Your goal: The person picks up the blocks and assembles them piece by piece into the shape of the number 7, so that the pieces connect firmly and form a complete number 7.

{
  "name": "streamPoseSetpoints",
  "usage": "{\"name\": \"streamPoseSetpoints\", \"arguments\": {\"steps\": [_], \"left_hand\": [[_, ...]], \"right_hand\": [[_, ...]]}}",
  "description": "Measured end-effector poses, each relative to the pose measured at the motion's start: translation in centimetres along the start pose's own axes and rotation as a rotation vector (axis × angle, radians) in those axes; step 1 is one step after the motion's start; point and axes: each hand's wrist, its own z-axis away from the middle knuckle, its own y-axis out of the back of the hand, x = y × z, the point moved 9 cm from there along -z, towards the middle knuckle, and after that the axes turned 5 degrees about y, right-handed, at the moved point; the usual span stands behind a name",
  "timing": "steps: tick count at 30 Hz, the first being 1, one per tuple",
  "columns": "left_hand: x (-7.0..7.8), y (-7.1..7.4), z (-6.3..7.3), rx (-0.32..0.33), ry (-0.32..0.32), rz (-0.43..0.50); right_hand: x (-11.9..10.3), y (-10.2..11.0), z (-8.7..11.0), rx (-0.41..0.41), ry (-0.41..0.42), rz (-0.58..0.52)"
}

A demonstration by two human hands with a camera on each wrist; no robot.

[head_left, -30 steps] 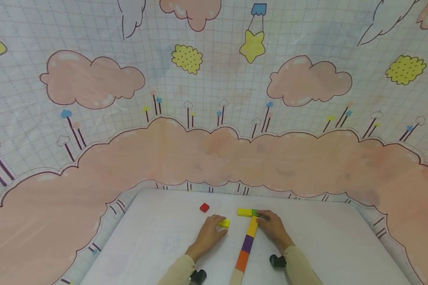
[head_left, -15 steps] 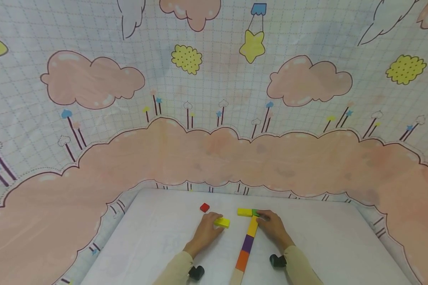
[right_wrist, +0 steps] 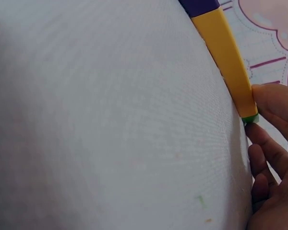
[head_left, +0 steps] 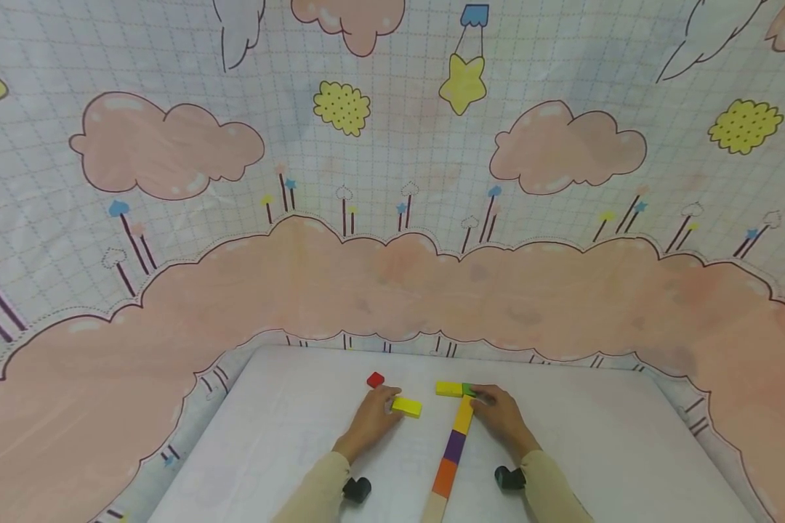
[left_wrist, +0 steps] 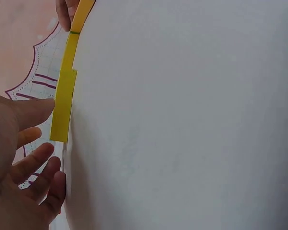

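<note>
My left hand (head_left: 371, 420) has its fingers spread at the left end of a loose yellow block (head_left: 407, 407) on the white table. In the left wrist view the thumb tip lies right at the block's side, and the fingers are apart from it. My right hand (head_left: 502, 418) is at the far corner of a row of blocks, thumb against the amber block (head_left: 463, 415) and index finger at the small green block (right_wrist: 250, 118), pinching that corner. Left of the green block lies another yellow piece (head_left: 448, 388). Purple (head_left: 454, 447), orange (head_left: 444, 478) and beige (head_left: 435, 508) blocks run toward me.
A red block (head_left: 376, 380) lies just beyond my left fingertips. Dark rounded objects sit at the left wrist (head_left: 357, 489) and right wrist (head_left: 510, 478). Behind the white table (head_left: 602, 436) hangs a cloth printed with clouds and stars.
My left hand has uncovered more of the loose yellow block and drawn away to the left, toward the red block. The right hand and the row of blocks have stayed in place.
</note>
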Motion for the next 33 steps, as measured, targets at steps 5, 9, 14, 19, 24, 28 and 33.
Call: {"name": "streamPoseSetpoints", "arguments": {"steps": [5,9,14,19,24,28,33], "left_hand": [[-0.6,-0.3,-0.4,-0.038,0.004,0.023],[-1.0,-0.5,-0.6,-0.065,0.029,0.042],[-1.2,-0.5,-0.9,-0.072,0.026,0.022],[-1.0,-0.4,-1.0,-0.083,0.012,0.02],[-0.9,-0.5,-0.9,-0.089,-0.009,0.017],[-1.0,-0.6,-0.8,-0.086,-0.013,0.013],[-0.9,-0.4,-0.6,-0.077,-0.012,0.009]], "right_hand": [[0.0,0.0,0.0,-0.003,0.001,0.006],[0.0,0.0,0.0,-0.003,0.003,0.01],[-0.1,0.0,-0.1,-0.001,-0.004,0.011],[0.1,-0.1,-0.1,-0.003,-0.028,0.006],[0.2,-0.2,0.1,-0.002,-0.047,-0.006],[0.3,-0.2,0.1,0.001,-0.055,-0.012],[0.2,-0.3,0.2,0.001,-0.056,-0.013]]}}
